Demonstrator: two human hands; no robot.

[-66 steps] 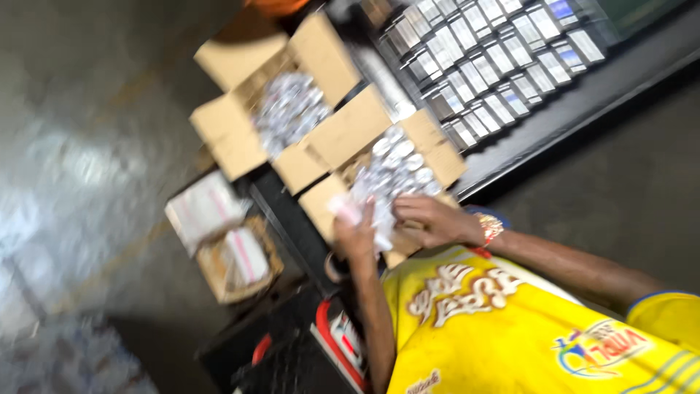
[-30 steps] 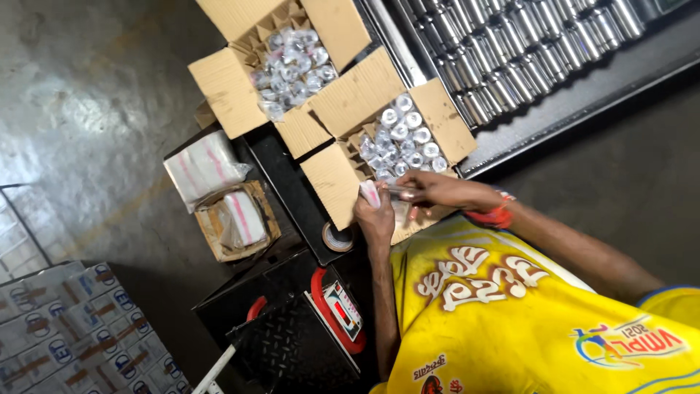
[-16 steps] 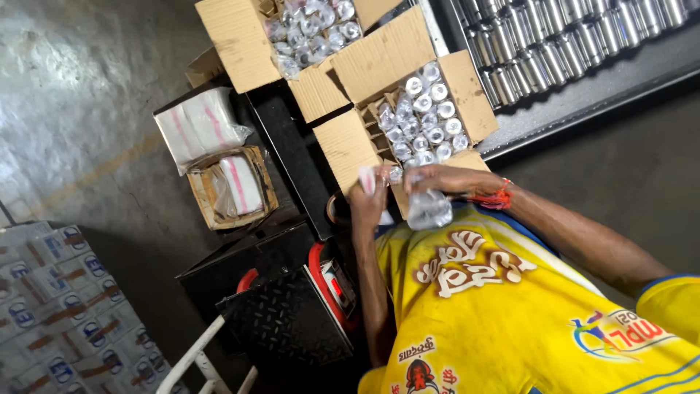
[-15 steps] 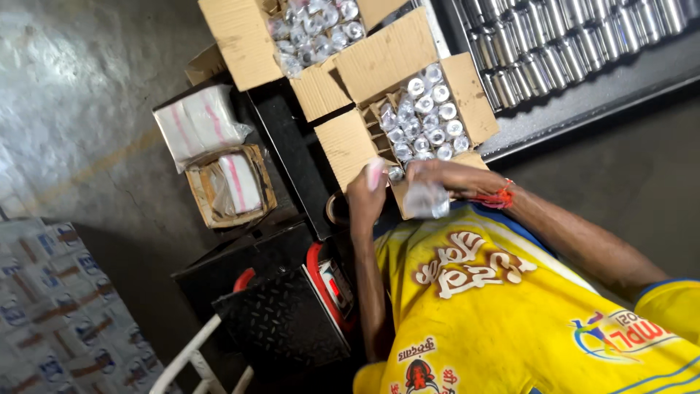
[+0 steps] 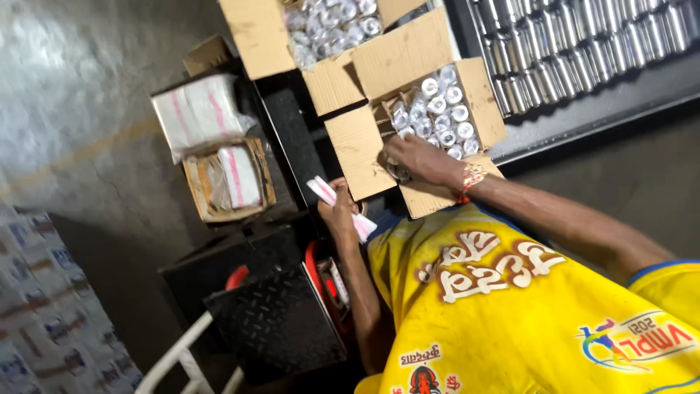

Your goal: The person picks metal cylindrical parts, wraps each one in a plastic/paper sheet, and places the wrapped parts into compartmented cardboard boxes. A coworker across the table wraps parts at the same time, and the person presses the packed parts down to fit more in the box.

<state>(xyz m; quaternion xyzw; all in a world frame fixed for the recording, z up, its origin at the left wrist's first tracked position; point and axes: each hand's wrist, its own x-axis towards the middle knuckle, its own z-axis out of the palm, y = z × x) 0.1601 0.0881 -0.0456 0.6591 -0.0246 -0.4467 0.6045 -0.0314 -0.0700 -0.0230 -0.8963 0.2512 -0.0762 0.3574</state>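
Observation:
An open cardboard carton [image 5: 361, 149] holds several round, shiny metal parts [image 5: 437, 117] in clear wrap. My right hand [image 5: 419, 159], with a red band at the wrist, reaches into the near corner of this carton, and its fingers close on a round metal part [image 5: 398, 172] there. To the left of the carton, my left hand [image 5: 341, 211] holds a flat white and pink packet [image 5: 321, 191] over a dark box. My yellow shirt fills the lower right.
A second open carton [image 5: 255, 36] of the same wrapped parts stands farther back. White and pink packets [image 5: 200, 113] lie on the left, with more in a small brown box [image 5: 197, 186]. Rows of metal parts [image 5: 576, 44] sit on a dark tray at upper right. Below is a black box [image 5: 273, 321].
Both hands were together at the carton's near edge with a clear-wrapped part. Now my right hand has gone into the carton and my left hand has drawn away left with the packet.

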